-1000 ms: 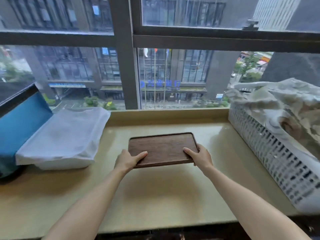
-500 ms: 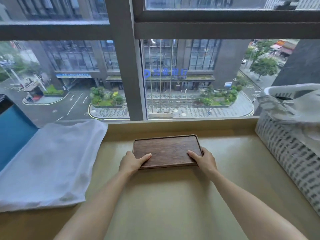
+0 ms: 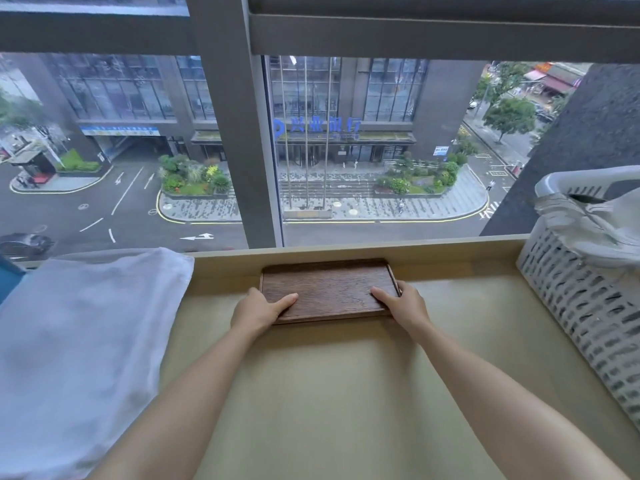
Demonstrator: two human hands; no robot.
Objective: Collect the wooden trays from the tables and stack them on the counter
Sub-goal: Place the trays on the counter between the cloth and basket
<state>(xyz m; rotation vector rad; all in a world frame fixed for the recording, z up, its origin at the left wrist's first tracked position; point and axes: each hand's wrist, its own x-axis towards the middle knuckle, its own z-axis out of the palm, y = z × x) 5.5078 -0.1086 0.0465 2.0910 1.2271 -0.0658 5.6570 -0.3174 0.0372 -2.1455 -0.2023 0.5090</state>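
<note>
A dark brown wooden tray (image 3: 329, 289) lies flat on the beige counter (image 3: 346, 393), its far edge close to the raised ledge under the window. My left hand (image 3: 258, 308) grips the tray's near left corner, thumb lying on top. My right hand (image 3: 401, 303) grips the near right corner the same way. Both forearms stretch forward over the counter. I see only this single tray; whether another lies beneath it I cannot tell.
A folded white cloth (image 3: 79, 348) covers the counter's left side, with a blue object (image 3: 8, 282) at the left edge. A white slotted plastic basket (image 3: 588, 323) holding crumpled white material stands at the right. The window frame (image 3: 228, 133) rises directly behind the tray.
Both hands have slid the tray farther away across the counter, up to the window ledge. My view has moved closer and tilted down; cloth and basket now sit wider apart.
</note>
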